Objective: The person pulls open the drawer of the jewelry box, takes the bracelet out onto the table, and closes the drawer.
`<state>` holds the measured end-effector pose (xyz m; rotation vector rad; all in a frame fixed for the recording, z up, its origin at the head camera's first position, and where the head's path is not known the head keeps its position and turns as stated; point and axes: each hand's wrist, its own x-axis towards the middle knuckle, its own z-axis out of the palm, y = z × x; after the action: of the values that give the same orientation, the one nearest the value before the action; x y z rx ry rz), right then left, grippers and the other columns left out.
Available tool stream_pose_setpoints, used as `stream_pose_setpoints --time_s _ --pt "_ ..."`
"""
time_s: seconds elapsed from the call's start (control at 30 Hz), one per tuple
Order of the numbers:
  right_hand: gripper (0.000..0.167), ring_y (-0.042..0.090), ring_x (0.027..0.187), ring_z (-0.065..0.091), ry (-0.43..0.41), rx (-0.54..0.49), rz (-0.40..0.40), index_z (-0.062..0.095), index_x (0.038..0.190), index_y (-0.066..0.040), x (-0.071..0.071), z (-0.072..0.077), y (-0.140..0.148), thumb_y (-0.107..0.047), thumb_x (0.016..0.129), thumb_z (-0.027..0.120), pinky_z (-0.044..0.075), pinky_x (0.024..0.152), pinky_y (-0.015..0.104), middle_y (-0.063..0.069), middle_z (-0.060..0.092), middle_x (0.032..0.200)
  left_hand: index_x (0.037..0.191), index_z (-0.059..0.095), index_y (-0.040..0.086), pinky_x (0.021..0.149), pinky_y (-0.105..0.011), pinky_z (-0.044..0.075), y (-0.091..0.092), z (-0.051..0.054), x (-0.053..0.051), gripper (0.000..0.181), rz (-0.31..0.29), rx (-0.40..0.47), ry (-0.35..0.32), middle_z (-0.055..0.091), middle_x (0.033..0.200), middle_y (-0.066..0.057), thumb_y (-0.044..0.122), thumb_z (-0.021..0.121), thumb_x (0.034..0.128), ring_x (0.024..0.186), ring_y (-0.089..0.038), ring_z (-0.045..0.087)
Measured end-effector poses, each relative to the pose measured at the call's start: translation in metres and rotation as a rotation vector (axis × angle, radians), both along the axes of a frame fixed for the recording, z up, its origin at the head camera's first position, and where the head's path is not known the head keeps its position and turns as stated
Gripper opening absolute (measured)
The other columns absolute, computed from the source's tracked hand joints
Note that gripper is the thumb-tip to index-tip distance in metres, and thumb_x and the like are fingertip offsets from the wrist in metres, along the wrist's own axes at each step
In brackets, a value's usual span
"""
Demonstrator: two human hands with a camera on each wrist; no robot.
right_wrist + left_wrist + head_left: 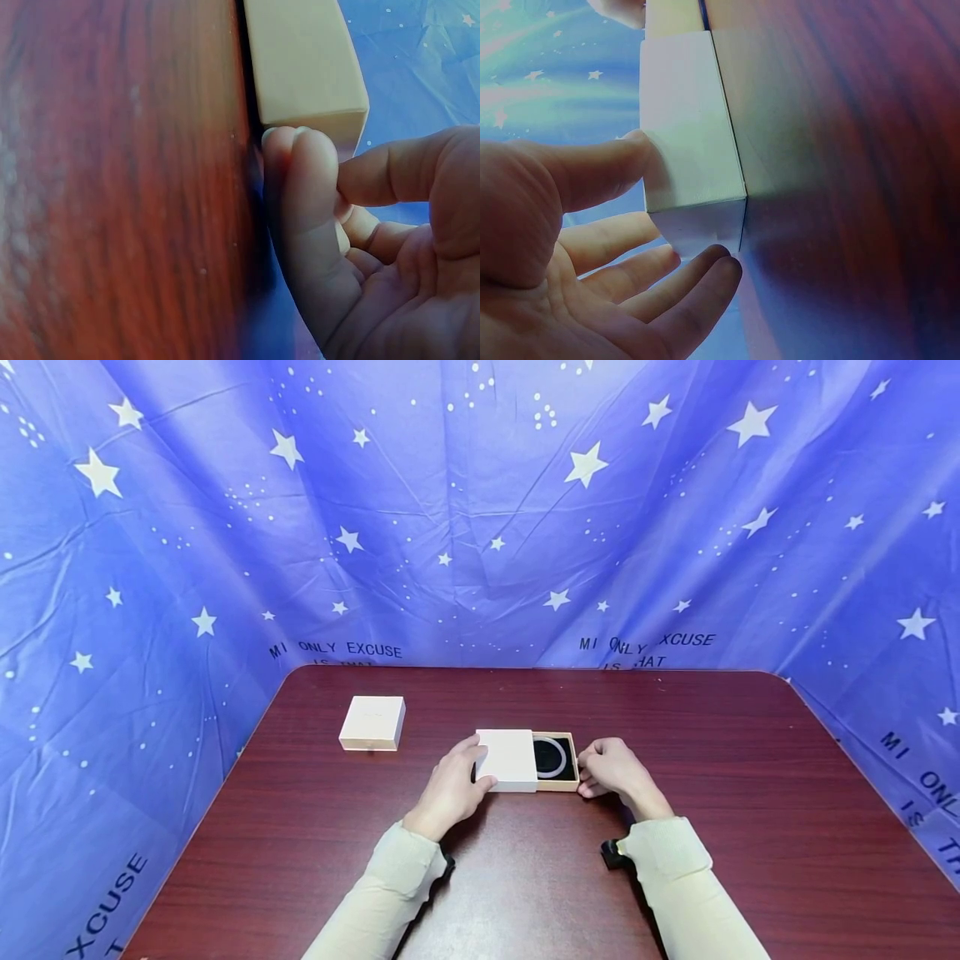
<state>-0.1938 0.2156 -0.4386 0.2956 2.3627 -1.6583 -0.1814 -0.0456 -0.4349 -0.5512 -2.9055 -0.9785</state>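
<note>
My left hand [450, 781] grips the left end of a white box sleeve [508, 760], thumb on its near side and fingers about its far end. From the sleeve's right end a tan drawer [557, 786] is partly slid out. A black insert inside it holds a pale bangle [564, 760], its left part covered by the sleeve. At the drawer's outer end, my right hand [615, 772] has curled fingers and thumb pinched close against it. In the right wrist view, those fingers [311, 169] meet the drawer end [311, 67]; what lies between them is hidden.
A second white box [372, 722], closed, with a tan lower edge on its front, stands at the back left of the dark red wooden table [525, 885]. Behind the table hangs a blue curtain [465, 510] with white stars.
</note>
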Motion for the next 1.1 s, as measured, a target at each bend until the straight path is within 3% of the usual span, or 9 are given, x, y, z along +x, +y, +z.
stream_pose_setpoints --time_s 1.1 --pt "0.011 0.015 0.049 0.061 -0.021 -0.012 -0.013 0.05 0.086 0.009 -0.0005 -0.0024 0.0045 0.0 0.089 0.046 0.056 0.051 0.03 0.013 0.055 0.066 0.126 0.059 0.001 0.099 -0.051 0.041 -0.0005 0.0011 0.0008 0.046 -0.007 0.001 0.015 0.048 0.141 -0.012 0.019 0.072 0.0855 0.125 -0.033 0.049"
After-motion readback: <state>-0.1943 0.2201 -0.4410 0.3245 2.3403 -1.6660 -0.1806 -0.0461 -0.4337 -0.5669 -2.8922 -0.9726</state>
